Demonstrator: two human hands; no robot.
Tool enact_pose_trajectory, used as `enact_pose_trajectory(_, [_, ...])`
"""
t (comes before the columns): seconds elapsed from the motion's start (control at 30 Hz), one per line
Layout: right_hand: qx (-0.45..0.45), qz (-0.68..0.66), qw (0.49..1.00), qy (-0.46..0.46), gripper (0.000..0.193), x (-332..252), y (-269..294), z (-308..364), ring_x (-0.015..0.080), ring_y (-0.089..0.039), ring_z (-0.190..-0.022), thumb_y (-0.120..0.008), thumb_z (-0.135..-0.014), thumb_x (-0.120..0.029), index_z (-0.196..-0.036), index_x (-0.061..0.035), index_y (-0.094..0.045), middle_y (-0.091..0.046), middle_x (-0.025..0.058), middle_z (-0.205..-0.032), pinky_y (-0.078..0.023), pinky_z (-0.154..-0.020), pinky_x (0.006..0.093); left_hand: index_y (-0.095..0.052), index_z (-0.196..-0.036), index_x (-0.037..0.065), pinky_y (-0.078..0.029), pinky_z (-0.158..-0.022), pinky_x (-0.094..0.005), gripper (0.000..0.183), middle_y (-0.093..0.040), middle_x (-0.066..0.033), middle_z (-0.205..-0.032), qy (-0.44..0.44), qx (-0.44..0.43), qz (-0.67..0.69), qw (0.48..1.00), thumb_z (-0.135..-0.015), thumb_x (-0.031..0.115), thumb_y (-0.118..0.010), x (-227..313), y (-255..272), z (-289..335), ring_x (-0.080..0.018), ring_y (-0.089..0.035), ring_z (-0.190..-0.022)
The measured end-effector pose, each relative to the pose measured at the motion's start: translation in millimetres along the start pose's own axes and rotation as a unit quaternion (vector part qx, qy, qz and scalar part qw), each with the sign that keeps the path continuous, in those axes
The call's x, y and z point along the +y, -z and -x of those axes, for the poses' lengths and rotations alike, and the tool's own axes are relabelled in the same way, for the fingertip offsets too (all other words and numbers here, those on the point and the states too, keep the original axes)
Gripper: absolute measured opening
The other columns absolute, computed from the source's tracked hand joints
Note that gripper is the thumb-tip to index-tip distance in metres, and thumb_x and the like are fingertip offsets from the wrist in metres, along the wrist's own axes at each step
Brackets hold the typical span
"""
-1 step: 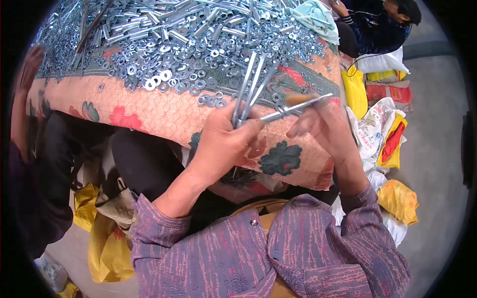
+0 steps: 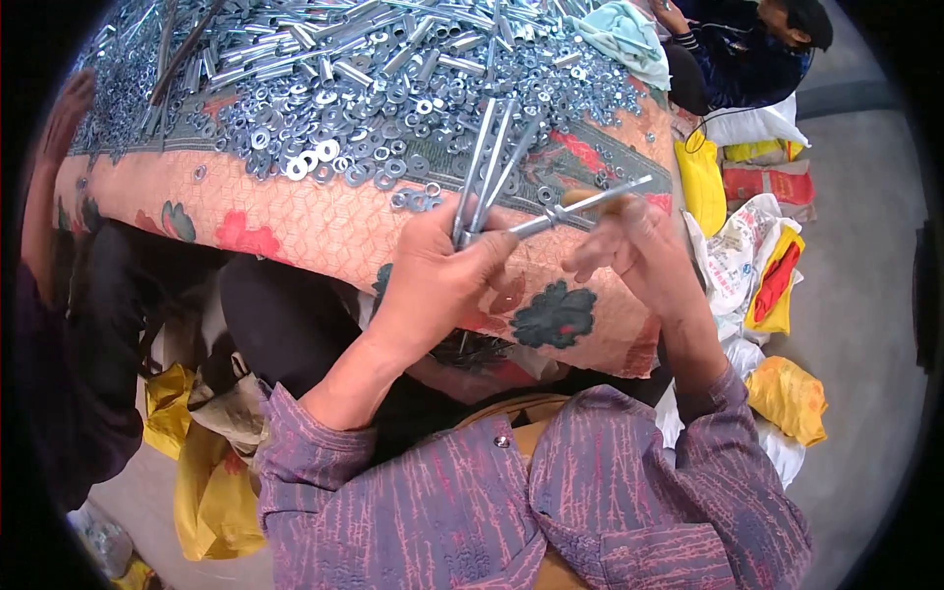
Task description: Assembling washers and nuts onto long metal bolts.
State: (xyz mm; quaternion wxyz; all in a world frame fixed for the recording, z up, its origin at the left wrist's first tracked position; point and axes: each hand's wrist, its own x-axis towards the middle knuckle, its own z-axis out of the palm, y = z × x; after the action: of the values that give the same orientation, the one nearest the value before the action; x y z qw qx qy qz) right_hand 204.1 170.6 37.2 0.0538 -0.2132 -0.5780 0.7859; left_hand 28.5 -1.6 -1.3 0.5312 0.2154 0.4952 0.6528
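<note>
Two bare hands are busy over the near edge of the table, seen from the head view. The left hand [image 2: 442, 251] is closed tight around a bunch of metal rods [image 2: 479, 162]; I count at least three standing up out of the fist, fanned slightly apart. One more slanting rod [image 2: 588, 202] runs out from that fist to the right, with one collar [image 2: 557, 212] around it. The right hand [image 2: 649, 241] is by that rod's outer end, its fingers bent and blurred; whether they pinch it or are just beside it, I cannot tell.

Beneath them spreads one flowered tablecloth [image 2: 324, 226]. Behind the rods lie dozens of washers [image 2: 369, 162], and farther back many short tubes [image 2: 354, 72], too many for me to count. One pale green rag [image 2: 624, 44] sits at the far right. Two other people are near: one person in dark clothes [image 2: 742, 59] beyond that rag, and one whose hand [image 2: 67, 113] shows at the left edge
</note>
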Motion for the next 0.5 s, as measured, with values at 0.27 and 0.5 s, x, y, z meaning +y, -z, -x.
enact_pose_trajectory(0.27, [0.146,-0.008,0.989,-0.002,0.019,30.4,-34.4,-8.2,0.0060,-0.048,-0.056,-0.057,-0.094,-0.017,-0.102,-0.0001,-0.060,-0.058,0.0021,-0.074,-0.035,-0.047,0.0202,-0.055,-0.095,0.002,-0.045,-0.051,-0.0380,0.014,-0.055,-0.0195,-0.065,-0.290,0.060,-0.341,0.892,-0.082,0.001,-0.062,-27.6,-10.9,-0.2,-0.0338,-0.060,-0.057])
enact_pose_trajectory(0.5, [0.167,0.065,0.984,-0.012,0.014,14.8,-33.9,17.1,0.0054,-0.048,-0.058,-0.057,-0.091,-0.015,-0.092,-0.0018,-0.062,-0.055,0.0004,-0.069,-0.035,-0.050,0.0200,-0.058,-0.092,0.000,-0.038,-0.046,-0.0254,0.019,-0.053,-0.0025,-0.061,-0.059,-0.006,-0.064,0.996,-0.081,0.009,-0.071,-2.3,-5.4,1.2,-0.0078,-0.054,-0.056])
